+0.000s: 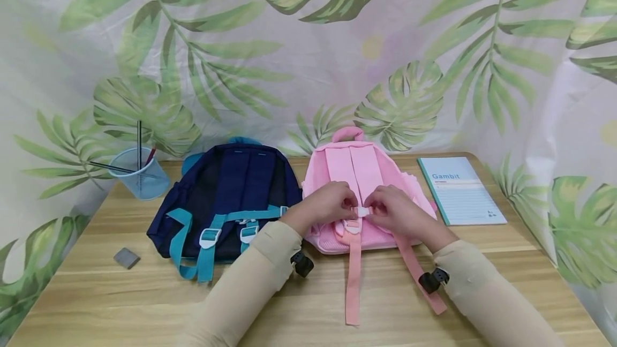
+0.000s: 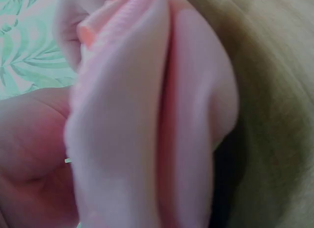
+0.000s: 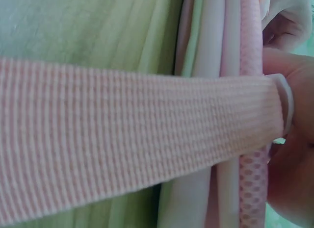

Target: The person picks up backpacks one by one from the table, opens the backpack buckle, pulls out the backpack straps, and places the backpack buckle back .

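A pink backpack [image 1: 342, 165] lies on the table with its shoulder straps facing up. Across the straps sits a small white buckle [image 1: 361, 211], which my left hand [image 1: 330, 202] pinches from one side and my right hand [image 1: 397, 210] from the other. Two loose pink webbing ends hang past the bag's bottom edge onto the wood. In the left wrist view the pink bag's side [image 2: 117, 115] hides most of the fingers of my left hand [image 2: 34, 154]. A pink webbing strap [image 3: 137, 125] crosses the right wrist view, partly covering my right hand [image 3: 294, 179].
Left of the pink bag lies a navy backpack [image 1: 246, 175] with teal straps. A blue mesh pen cup [image 1: 149, 181] stands tilted at the back left. A grey eraser [image 1: 127, 257] rests nearer the front. At the right is a light blue notebook [image 1: 463, 191].
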Tool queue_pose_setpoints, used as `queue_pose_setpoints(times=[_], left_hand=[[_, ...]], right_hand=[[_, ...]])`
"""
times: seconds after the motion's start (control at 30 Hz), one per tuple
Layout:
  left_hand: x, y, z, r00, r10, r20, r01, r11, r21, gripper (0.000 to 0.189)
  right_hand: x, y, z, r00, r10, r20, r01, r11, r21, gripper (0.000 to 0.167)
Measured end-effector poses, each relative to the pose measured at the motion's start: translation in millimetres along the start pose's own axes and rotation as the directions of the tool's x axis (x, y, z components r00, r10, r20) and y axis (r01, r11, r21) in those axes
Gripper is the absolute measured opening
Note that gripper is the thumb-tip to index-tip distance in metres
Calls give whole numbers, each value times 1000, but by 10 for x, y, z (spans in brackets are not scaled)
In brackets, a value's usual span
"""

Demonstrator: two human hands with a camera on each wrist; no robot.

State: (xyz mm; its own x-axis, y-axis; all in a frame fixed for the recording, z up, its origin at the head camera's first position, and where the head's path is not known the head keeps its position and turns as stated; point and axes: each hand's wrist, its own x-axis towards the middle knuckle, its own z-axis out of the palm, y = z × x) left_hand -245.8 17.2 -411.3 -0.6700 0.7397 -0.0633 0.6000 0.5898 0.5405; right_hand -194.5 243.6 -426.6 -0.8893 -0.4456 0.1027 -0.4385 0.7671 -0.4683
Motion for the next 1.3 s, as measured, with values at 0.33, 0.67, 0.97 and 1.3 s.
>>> queue_pose_setpoints(times=[0.33, 0.67, 0.97, 1.3], left_hand=[[29, -28, 29, 999, 33, -13, -32, 999, 38, 15], [32, 16, 1, 1000, 18, 10, -19, 998, 53, 14], [60, -9, 20, 1000, 0, 21, -1, 1000, 30, 13], [55, -10, 15, 999, -9, 31, 8, 999, 31, 13]], right_hand=[[42, 49, 21, 996, -88, -16, 88, 996, 2, 12], [26, 59, 36, 998, -46, -35, 48, 997, 60, 12], [-64, 115, -39, 997, 16, -76, -7, 993, 114, 14], [-121, 173, -75, 995, -75, -72, 84, 988, 132, 34]])
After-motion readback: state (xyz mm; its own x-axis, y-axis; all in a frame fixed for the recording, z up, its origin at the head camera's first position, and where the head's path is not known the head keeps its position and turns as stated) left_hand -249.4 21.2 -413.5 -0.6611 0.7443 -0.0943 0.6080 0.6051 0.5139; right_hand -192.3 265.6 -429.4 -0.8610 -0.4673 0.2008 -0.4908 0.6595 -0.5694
